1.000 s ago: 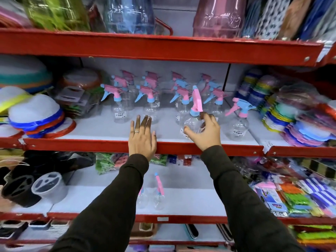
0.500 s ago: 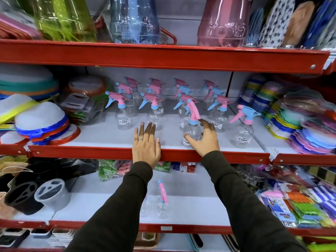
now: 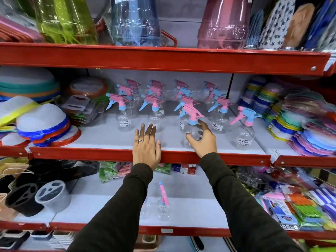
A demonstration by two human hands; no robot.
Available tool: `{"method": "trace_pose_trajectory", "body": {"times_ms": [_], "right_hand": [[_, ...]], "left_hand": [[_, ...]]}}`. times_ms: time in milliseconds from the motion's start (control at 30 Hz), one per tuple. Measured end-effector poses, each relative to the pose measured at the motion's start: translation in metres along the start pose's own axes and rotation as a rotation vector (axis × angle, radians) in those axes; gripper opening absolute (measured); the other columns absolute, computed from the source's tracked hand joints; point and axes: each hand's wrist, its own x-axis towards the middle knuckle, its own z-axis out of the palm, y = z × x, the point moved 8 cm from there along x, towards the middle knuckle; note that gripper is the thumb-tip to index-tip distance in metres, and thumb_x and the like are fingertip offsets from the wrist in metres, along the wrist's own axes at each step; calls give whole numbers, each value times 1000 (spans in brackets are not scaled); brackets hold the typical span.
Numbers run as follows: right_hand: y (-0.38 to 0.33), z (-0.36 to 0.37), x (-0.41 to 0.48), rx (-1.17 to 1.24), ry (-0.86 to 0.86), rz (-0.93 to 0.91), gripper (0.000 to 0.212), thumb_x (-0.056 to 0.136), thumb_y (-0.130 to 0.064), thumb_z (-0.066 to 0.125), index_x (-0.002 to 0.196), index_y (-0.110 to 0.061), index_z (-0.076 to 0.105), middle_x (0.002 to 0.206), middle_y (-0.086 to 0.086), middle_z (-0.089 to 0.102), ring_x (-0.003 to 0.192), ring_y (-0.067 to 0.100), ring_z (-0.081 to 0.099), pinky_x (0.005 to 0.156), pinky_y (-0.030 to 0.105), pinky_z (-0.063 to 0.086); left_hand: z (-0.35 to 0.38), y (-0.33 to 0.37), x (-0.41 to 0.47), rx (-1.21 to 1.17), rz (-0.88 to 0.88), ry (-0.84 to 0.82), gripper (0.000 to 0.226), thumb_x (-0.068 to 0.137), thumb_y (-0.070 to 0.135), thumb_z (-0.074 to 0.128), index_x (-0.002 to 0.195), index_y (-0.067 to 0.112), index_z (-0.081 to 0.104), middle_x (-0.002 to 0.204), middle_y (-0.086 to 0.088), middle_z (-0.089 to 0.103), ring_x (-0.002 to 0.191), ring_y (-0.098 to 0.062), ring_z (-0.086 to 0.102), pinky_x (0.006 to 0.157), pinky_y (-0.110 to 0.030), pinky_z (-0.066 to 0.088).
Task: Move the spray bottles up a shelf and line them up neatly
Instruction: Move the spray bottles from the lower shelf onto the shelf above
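Several clear spray bottles with pink and blue trigger heads stand in rows on the middle shelf (image 3: 101,138); front ones are at the left (image 3: 123,118) and far right (image 3: 244,132). My right hand (image 3: 204,140) curls around one upright spray bottle (image 3: 191,130) near the shelf's front edge, thumb in front and fingers behind. My left hand (image 3: 146,149) lies flat on the red shelf lip, holding nothing. On the lower shelf (image 3: 190,206) stands another spray bottle (image 3: 163,206), with a second one (image 3: 146,209) partly hidden by my left sleeve.
Stacked plastic lids and bowls (image 3: 39,122) crowd the middle shelf's left, coloured plates (image 3: 309,128) its right. Large tinted jars (image 3: 224,22) fill the top shelf. Black and grey holders (image 3: 36,199) and packaged goods (image 3: 294,210) flank the lower shelf.
The bottle in my right hand went from tilted to standing upright on the middle shelf, trigger head now turned sideways. My left hand stayed flat on the shelf lip.
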Motion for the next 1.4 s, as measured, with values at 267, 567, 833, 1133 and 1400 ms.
{"method": "trace_pose_trajectory", "body": {"times_ms": [267, 567, 833, 1133, 1400], "right_hand": [[1, -7, -3, -46, 87, 22, 64, 63, -48, 85, 116, -25, 56, 118, 2, 58, 99, 21, 61, 90, 38, 57], [1, -2, -5, 13, 58, 14, 62, 71, -32, 78, 129, -21, 59, 110, -2, 59, 97, 16, 60, 95, 39, 55], [-7, -14, -23, -13, 165, -49, 62, 70, -38, 79, 124, -29, 50, 127, -5, 47, 120, 22, 50, 102, 42, 48], [-34, 2, -78, 37, 307, -217, 22, 77, -22, 74, 97, -21, 64, 94, -5, 57, 75, 12, 52, 68, 32, 49], [18, 73, -142, 27, 151, -31, 17, 73, -21, 67, 90, -21, 64, 85, -5, 59, 73, 15, 58, 64, 29, 49]], "left_hand": [[1, 0, 0, -4, -4, -7, 60, 98, 34, 27, 150, 8, 39, 160, -8, 36, 154, -30, 16, 125, -47, 9], [0, -1, 0, -18, -13, -17, 61, 98, 35, 25, 151, 8, 39, 160, -8, 36, 154, -29, 15, 125, -48, 11], [2, -2, -1, -30, -4, -55, 62, 98, 36, 23, 151, 7, 39, 160, -8, 35, 154, -29, 17, 125, -48, 11], [-6, -14, -6, -83, 54, -108, 62, 101, 39, 24, 154, 8, 32, 163, -6, 30, 154, -26, 15, 125, -45, 10], [-29, -108, -10, -71, -10, -56, 61, 98, 34, 25, 154, 9, 33, 163, -6, 29, 154, -27, 15, 126, -43, 8]]}}
